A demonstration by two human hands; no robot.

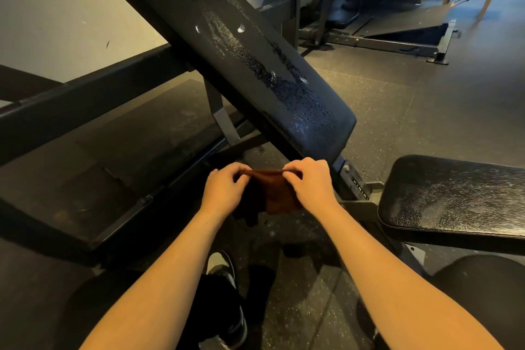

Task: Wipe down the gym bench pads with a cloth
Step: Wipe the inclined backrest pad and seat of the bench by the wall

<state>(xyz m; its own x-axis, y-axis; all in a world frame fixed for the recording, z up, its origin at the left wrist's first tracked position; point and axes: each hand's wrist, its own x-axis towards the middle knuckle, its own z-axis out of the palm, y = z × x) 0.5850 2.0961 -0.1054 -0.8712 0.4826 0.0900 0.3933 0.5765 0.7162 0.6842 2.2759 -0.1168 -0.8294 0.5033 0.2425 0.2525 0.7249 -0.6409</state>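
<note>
As left hand [223, 193] and right hand [309, 189] pinch its top edge, cloth [274, 196] hangs.

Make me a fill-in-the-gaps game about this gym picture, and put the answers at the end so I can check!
1. The left hand and the right hand together pinch a dark brown ____.
2. The flat seat pad lies to the ____ of both hands.
3. The shoe on the floor below the arms is black and ____.

Missing words: cloth; right; white.
</note>
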